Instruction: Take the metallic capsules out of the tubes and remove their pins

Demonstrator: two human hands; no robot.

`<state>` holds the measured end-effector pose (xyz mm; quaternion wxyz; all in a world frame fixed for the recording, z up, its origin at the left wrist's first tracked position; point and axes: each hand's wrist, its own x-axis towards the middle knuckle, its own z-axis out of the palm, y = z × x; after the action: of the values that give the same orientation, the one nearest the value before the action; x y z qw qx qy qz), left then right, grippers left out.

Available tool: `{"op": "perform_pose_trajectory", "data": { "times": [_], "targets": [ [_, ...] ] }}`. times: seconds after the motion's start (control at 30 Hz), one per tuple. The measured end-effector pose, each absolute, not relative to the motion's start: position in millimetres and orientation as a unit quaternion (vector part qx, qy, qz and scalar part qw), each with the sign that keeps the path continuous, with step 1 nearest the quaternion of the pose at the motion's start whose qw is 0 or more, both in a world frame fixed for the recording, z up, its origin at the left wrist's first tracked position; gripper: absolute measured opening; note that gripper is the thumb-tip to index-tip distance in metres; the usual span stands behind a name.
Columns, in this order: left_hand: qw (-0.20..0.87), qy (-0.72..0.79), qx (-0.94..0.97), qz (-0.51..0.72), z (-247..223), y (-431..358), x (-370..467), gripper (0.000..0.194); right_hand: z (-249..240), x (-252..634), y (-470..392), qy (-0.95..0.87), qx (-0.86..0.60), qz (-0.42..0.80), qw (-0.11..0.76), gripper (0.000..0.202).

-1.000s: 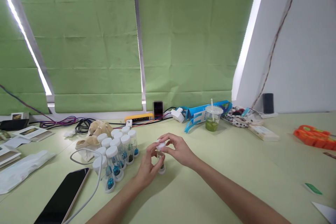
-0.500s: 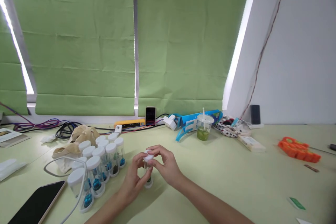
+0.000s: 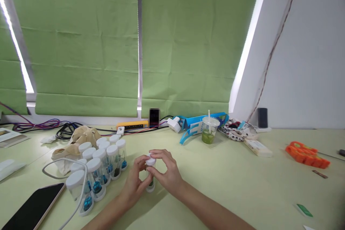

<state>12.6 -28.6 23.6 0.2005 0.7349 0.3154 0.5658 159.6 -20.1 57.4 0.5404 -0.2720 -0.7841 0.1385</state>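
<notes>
A small clear tube with a white cap stands upright on the pale green table, something dark green near its base. My left hand is closed around the tube's side, with thumb and index finger on the wall and by the cap. Fingers and thumb of my right hand pinch the white cap from the right. To the left stand several similar clear tubes with white lids, many with blue pieces inside. The fingers partly hide the held tube.
A tablet-like black device and a white cable lie at left, near a beige cloth. Behind stand a drink cup and a blue package. An orange object lies far right.
Both hands stay on the tube and its cap, with slight finger shifts. The whole view has moved a little, so nearby things sit slightly further left.
</notes>
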Motion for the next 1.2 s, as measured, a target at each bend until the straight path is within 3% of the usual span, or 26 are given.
{"op": "perform_pose_trajectory", "data": {
  "times": [0.63, 0.93, 1.1, 1.2],
  "targets": [
    [0.229, 0.305, 0.744, 0.548, 20, -28, 13, 0.035, 50, 153, -20, -0.784, -0.261, 0.028, 0.562, 0.028],
    [0.127, 0.335, 0.755, 0.549, 17, -29, 17, 0.039, 50, 149, -30, -0.748, -0.3, 0.157, 0.57, 0.029],
    [0.084, 0.387, 0.766, 0.507, 25, -41, 10, 0.036, 51, 151, -36, -0.727, -0.357, 0.25, 0.531, 0.054],
    [0.066, 0.408, 0.789, 0.454, 29, -56, 1, 0.049, 44, 150, -38, -0.74, -0.368, 0.273, 0.492, 0.043]
  ]
}}
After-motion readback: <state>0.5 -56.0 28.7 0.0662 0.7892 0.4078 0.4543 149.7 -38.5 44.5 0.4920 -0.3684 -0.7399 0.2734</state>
